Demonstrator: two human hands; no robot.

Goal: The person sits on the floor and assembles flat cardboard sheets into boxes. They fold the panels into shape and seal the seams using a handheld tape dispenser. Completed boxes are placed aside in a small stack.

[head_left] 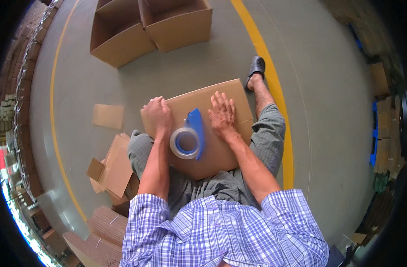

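A flat cardboard box [221,155] is being supported across the lap of a seated person, its far edge pointing toward the floor [319,111] ahead. The left hand [158,115] is being curled over the box's upper left corner, fingers bent down around the edge and clamped on the cardboard. The right hand [222,113] is being pressed flat on the top face, fingers spread and extended, gripping nothing. The two hands are being kept apart, with a tape dispenser [190,135] lying between them on the box. The dispenser, with a blue handle and a roll of clear tape, is being touched at most by the left wrist; contact cannot be confirmed.

Two open cardboard cartons [145,26] are standing side by side on the floor well ahead of the person. Loose cardboard pieces [112,167] are lying on the floor to the person's left, just beside the left knee, with one separate flat piece [108,116] farther out. A yellow line [274,84] is running along the floor to the right, near a dark shoe [256,66] on the extended right foot
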